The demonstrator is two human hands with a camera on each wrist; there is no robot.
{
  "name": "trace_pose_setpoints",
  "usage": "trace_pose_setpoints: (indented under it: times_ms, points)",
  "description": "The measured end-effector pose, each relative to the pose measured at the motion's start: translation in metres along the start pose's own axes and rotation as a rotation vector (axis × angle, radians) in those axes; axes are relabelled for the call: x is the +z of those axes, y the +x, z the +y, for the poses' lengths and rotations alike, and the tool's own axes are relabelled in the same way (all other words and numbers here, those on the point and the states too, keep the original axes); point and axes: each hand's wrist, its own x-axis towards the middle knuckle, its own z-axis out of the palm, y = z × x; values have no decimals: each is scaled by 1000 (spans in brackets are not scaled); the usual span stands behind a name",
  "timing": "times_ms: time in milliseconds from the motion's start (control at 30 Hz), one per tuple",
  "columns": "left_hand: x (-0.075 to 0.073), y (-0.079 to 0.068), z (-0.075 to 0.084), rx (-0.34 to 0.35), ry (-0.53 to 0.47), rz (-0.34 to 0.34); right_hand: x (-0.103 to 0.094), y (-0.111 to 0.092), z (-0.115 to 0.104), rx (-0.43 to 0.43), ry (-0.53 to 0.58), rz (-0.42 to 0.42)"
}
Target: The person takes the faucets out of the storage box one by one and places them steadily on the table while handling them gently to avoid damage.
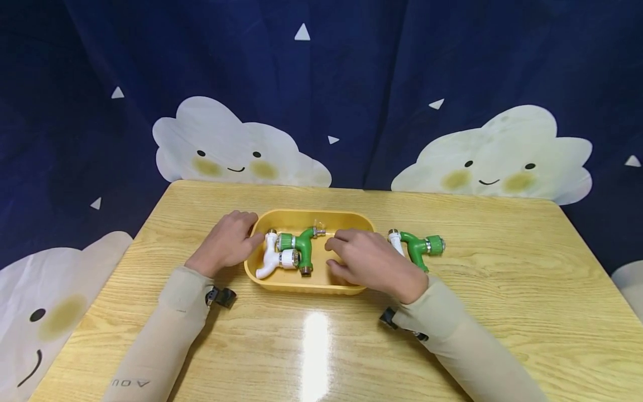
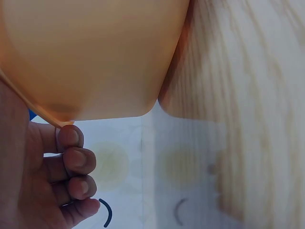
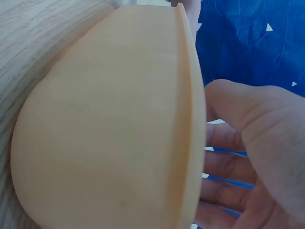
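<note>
A yellow oval plastic basin stands on the table. Inside it, on the left, lie a white tap and a green tap, touching or nearly so. My left hand grips the basin's left rim, the thumb on the inner side and the fingers curled outside. Over the basin's right part hovers my right hand, its fingers loosely bent and nothing visible between them. Another green tap and a white tap lie on the table beyond the right wrist, which partly hides them.
The wooden table has a bright light reflection near its front. Behind it hangs a dark blue curtain printed with white clouds and triangles. A small black wrist camera is strapped to the left wrist, another to the right.
</note>
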Motion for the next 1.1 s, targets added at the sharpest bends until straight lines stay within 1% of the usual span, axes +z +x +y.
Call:
trace_pose_setpoints:
  times_ms: [433, 733, 967, 1100]
  points:
    - [0, 0, 0, -5, -5, -7, 6, 8, -4, -28, 20, -1]
    - [0, 0, 0, 4, -1, -3, 7, 11, -7, -12, 29, -40]
    - [1, 0, 0, 4, -6, 0, 11, 14, -7, -10, 32, -50]
    - [0, 0, 0, 6, -1, -3, 14, 16, -7, -10, 34, -43]
